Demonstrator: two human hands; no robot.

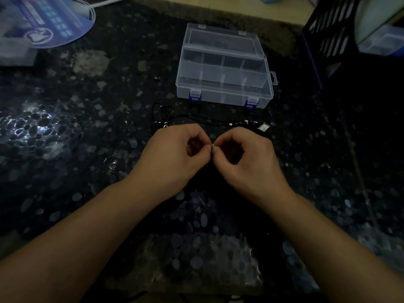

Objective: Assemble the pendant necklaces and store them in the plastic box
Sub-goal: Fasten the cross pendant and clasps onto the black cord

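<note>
Now left hand (177,154) & right hand (244,158) pinch tiny silver metal ring (212,145) betw fingertips; dim light, ring could slip, judging.

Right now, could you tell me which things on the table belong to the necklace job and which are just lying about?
Job:
- small metal piece pinched between left hand and right hand
- black cords with beads
- clear plastic box, lid open

Lying about:
- blue round fan
- black mesh basket

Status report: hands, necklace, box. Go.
Left hand and right hand pinching one small metal piece. Loose cords on table beyond. Plastic box unlatched, lid ajar. Nothing blocking.
</note>
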